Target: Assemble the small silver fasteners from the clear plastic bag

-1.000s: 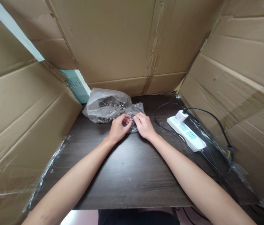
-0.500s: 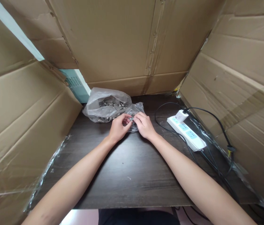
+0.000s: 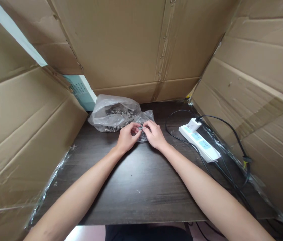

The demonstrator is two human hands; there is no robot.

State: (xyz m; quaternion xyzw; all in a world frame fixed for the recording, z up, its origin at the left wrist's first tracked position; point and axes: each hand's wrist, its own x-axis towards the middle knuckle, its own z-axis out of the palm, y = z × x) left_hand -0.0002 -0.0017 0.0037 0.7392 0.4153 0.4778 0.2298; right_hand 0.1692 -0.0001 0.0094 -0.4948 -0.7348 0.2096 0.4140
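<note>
Between my fingertips is a small silvery metal piece (image 3: 140,128), perhaps a screw, too small to make out fully. My left hand (image 3: 128,135) pinches it from the left, thumb and fingers curled round. From the right, my right hand (image 3: 154,134) closes on the same piece with thumb and forefinger. Both hands are over a smaller clear plastic bag (image 3: 146,115), which they partly cover. Just behind and to the left lies a larger clear plastic bag (image 3: 116,100), its mouth open, with many small metal parts (image 3: 122,112) inside.
A white power strip (image 3: 199,144) with a plugged-in adapter (image 3: 194,124) lies to the right, black cables (image 3: 234,130) looping round it. Cardboard walls (image 3: 131,43) enclose the dark wooden tabletop (image 3: 136,184) at the back and both sides.
My fingers have shifted slightly around the small metal piece, the right forefinger bending a little more. The bags and power strip stay where they were.
</note>
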